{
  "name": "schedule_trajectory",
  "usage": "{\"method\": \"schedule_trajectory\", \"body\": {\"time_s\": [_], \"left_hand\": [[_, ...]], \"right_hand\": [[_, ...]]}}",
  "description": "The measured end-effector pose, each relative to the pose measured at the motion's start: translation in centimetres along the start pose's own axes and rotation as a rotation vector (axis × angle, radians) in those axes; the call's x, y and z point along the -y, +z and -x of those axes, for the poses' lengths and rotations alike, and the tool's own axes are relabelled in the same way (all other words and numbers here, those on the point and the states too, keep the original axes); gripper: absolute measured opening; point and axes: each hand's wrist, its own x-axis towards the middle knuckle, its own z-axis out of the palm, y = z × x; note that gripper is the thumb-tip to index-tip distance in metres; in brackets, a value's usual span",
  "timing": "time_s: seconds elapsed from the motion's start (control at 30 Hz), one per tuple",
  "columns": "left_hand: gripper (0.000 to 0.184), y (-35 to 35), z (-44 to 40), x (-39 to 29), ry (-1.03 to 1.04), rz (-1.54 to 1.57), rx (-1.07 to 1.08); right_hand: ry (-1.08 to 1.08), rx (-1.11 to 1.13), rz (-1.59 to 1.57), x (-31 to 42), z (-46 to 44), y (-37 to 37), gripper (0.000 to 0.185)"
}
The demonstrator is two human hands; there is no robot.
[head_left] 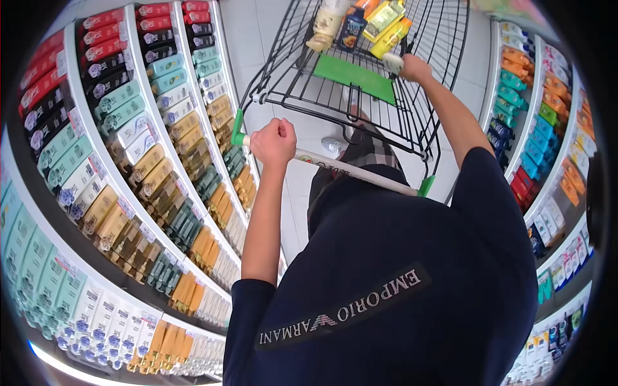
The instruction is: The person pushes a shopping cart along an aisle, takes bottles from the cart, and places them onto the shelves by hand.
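Note:
My left hand (273, 141) is closed around the white handle bar (360, 175) of a black wire shopping cart (444, 61), near its green left end. Over the basket, my right hand (415, 68) is closed on a whitish object with a rounded end (393, 63); most of it is hidden, so its kind is unclear. Just beyond lie a yellow bottle (391, 38), a yellow package (384, 19), a dark blue bottle (351, 29) and a cream-coloured bottle (327, 24). A green panel (354, 78) sits in the basket nearer to me.
Tall shelves (145, 83) on the left hold rows of red, black, mint, white and gold bottles. On the right, another shelf unit (537, 96) carries orange, teal and blue bottles. Pale floor tiles (296, 199) run between them under the cart.

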Motion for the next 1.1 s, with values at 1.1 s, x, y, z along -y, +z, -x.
{"method": "schedule_trajectory", "body": {"time_s": [1.1], "left_hand": [[0.063,-26.6,13.9,5.8,0.3,1.286,0.039]], "right_hand": [[-1.584,-0.176,-0.584,27.8,52.8,-12.4,0.102]]}}
